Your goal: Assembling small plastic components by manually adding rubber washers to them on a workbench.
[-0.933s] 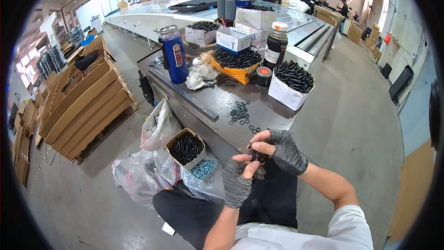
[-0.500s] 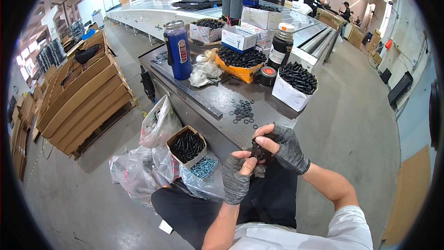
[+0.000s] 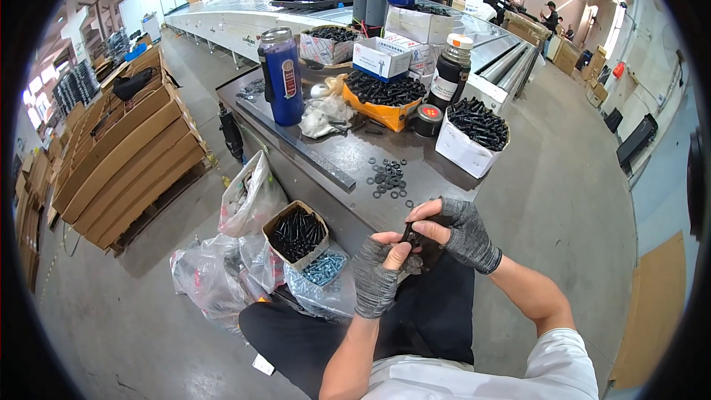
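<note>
My left hand and my right hand, both in grey fingerless gloves, meet over my lap at the near edge of a grey metal workbench. Together they pinch a small black bolt between the fingertips. A scatter of black washers lies on the bench just beyond my hands. A white box of black bolts stands at the right of the bench.
An orange tray of bolts, a blue bottle, a black jar and rags stand further back. On the floor left of my knees sit a cardboard box of bolts and plastic bags. Flat cartons lie stacked at left.
My hands have stayed together at the bench edge, shifting only slightly while working the small part. The camera view moved a little.
</note>
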Motion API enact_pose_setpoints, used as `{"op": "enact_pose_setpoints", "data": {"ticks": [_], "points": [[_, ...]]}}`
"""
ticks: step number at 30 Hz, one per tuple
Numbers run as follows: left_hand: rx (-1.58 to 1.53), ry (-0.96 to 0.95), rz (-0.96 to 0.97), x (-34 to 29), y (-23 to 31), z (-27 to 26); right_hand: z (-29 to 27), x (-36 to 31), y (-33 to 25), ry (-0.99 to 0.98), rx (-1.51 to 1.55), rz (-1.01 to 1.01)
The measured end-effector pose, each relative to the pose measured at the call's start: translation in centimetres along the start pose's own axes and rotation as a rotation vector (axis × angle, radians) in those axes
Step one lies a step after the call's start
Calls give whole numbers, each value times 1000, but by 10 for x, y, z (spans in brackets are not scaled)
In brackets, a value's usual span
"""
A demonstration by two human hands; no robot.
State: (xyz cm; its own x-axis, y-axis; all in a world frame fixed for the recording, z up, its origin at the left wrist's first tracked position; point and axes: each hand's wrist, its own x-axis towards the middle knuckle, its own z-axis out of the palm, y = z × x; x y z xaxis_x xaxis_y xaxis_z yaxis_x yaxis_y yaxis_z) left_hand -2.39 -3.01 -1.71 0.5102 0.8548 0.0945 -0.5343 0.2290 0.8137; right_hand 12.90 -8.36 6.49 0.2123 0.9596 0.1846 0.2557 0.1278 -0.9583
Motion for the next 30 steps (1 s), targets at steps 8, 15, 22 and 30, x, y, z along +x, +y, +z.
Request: {"op": "enact_pose_setpoints", "data": {"ticks": [8,15,22,30], "points": [[-35,68,11,-7,-1,-15,-46,30,16,230,-519,-238],[-1,92,61,-9,-6,-22,-51,56,30,-72,-877,-652],[-3,55,48,-7,-5,-27,-56,35,44,-190,-697,-541],[-56,67,19,-9,-4,-21,-57,48,34,-260,-675,-373]]}}
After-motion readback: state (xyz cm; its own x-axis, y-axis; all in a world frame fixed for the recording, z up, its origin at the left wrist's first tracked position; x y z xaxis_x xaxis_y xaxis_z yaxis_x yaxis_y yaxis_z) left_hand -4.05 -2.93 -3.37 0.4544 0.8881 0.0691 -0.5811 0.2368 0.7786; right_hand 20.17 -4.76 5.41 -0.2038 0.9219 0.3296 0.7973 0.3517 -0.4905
